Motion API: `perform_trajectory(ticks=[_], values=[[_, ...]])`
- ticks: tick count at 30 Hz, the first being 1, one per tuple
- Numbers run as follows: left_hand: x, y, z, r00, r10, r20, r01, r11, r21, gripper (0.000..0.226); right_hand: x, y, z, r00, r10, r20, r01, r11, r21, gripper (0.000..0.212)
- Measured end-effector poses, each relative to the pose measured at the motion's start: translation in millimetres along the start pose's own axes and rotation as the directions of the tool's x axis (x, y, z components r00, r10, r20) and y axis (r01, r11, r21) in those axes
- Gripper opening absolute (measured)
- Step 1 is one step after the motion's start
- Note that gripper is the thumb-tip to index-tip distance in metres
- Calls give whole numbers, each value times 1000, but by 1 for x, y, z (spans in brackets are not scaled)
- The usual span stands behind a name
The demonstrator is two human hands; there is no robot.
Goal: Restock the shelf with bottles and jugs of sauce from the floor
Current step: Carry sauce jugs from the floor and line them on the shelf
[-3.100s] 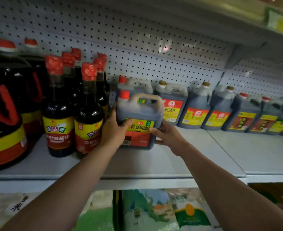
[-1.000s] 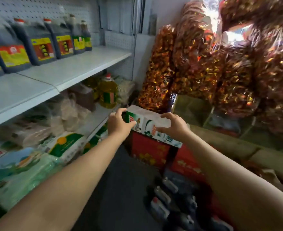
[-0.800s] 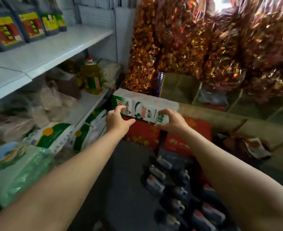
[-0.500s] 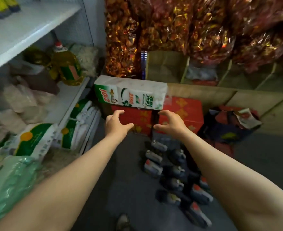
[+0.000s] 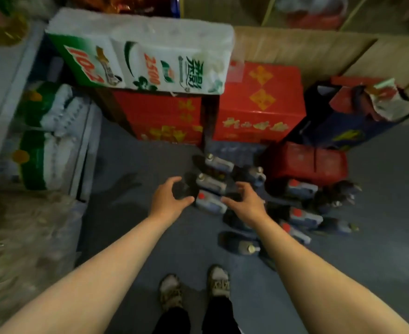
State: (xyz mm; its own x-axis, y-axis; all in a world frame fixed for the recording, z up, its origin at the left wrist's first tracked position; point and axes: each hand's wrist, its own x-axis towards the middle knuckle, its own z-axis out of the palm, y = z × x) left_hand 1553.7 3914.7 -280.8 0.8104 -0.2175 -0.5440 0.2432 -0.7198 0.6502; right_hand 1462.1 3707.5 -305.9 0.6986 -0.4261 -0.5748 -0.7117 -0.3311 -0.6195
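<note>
Several dark sauce jugs stand in a cluster on the grey floor [image 5: 150, 237] ahead of my feet. One with a red cap [image 5: 209, 202] shows between my two hands. Another jug [image 5: 212, 183] with a pale cap stands just behind it. My left hand [image 5: 166, 200] hovers above and left of the red-capped jug, fingers spread and loosely curved, holding nothing. My right hand [image 5: 248, 203] hovers to its right in the same pose, also empty. More jugs [image 5: 302, 219] stand further right. The shelf being restocked is out of view.
Two red cartons [image 5: 259, 109] stand behind the jugs, with a white and green tissue pack [image 5: 150, 59] on top. A smaller red box [image 5: 307, 162] and a dark bag [image 5: 343, 124] lie at right. Low shelves with green-white bags [image 5: 42, 141] run along the left.
My view has swung from the shelf down to the floor. Both hands let go of the jug left on the shelf and have dropped, empty, over the jugs on the floor.
</note>
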Motion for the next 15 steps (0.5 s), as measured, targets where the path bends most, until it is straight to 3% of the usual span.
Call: perform_trajectory(ticks=[7, 15], values=[[105, -110, 111, 996, -45, 73, 48, 998, -30, 69, 95, 138, 101, 989, 145, 39, -149, 983, 110, 74], [230, -203, 218, 982, -9, 187, 14, 1000, -21, 83, 195, 254, 191, 992, 125, -1, -122, 966, 229, 93]])
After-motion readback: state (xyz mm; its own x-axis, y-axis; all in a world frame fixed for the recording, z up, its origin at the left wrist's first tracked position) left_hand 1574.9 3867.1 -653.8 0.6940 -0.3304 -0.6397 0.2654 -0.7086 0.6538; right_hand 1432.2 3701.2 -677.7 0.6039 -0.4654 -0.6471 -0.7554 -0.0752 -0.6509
